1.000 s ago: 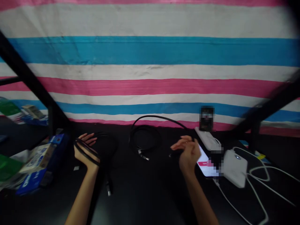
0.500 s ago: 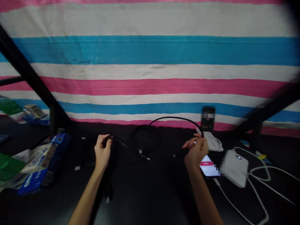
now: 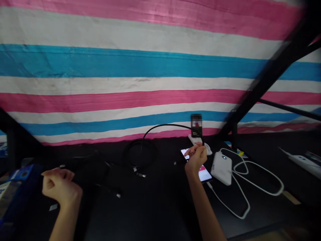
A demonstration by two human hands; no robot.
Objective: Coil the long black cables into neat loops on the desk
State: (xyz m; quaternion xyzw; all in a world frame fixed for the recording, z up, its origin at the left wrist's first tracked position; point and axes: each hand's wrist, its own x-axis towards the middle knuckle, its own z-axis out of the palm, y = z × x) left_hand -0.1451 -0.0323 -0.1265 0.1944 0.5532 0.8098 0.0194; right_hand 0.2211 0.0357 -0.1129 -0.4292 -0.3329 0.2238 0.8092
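Observation:
My right hand (image 3: 196,160) is closed on a black cable (image 3: 168,125). From this hand the cable arcs up and leftward to a loose coil (image 3: 125,152) lying on the dark table. A metal-tipped plug (image 3: 142,175) lies at the coil's near side. My left hand (image 3: 60,185) is at the left with its fingers curled in; whatever they hold, if anything, is hidden. More black cable runs faintly across the table between the left hand and the coil, with another plug end (image 3: 118,195) nearer me. Below my right hand lies a lit phone (image 3: 205,174).
A white power bank (image 3: 222,168) with a white cable (image 3: 244,204) is to the right. Behind my right hand a small dark-screened device (image 3: 196,125) stands near the striped sheet (image 3: 125,102). Blue packaging (image 3: 18,194) lies far left. Dark frame bars (image 3: 258,87) slant at both sides.
The view has swung to the right. My left hand has moved left and nearer me, away from the cable it was pinching. My right hand still grips the black cable.

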